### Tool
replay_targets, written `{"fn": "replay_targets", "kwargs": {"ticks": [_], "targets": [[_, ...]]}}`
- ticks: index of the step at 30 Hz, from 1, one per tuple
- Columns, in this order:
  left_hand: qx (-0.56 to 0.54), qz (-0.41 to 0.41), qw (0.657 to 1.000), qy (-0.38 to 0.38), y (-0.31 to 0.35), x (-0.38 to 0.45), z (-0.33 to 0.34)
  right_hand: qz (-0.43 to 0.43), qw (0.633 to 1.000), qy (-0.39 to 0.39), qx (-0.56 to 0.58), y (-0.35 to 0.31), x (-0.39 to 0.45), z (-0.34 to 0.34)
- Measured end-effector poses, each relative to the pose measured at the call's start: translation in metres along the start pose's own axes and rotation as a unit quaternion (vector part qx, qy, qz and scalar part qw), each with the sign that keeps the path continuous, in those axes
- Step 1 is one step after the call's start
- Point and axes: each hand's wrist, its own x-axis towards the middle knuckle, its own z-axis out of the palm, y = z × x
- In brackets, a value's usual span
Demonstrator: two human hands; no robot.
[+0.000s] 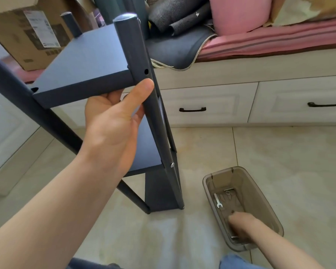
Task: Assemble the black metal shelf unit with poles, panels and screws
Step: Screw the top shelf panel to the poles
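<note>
left hand grips front pole just under top panel, thumb by the empty screw hole. right hand in parts bin, fingers blurred, can't tell. shelf unit standing on the floor, likely rigid, light and smooth; hold poles, not panel edges.

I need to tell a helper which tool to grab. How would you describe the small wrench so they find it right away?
Look at the tiled floor right of the black metal shelf unit, where a translucent brown plastic bin stands. Inside, near its left wall, lies the small flat silver wrench. Its forked open end sets it apart from the other small metal bits nearby, beyond the right hand reaching in.
</note>
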Motion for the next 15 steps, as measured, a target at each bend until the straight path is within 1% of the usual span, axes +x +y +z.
{"fn": "replay_targets", "kwargs": {"ticks": [5, 10, 12, 15], "targets": [[-0.005, -0.007, 1.000, 0.007, 0.003, -0.001, 0.002, -0.016, 0.999, 0.017, -0.028, -0.003, 0.004, 0.001], [-0.019, -0.013, 1.000, 0.006, 0.003, -0.003, 0.002, -0.021, 0.999, 0.048, -0.001, -0.011, 0.009, -0.005], [-0.025, -0.017, 1.000, 0.010, 0.004, -0.004, 0.003, -0.013, 0.997, 0.073, 0.017, -0.012, 0.010, -0.013], [-0.030, -0.019, 0.999, 0.014, 0.004, -0.004, 0.001, -0.003, 0.990, 0.128, 0.051, -0.017, 0.006, -0.043]]}}
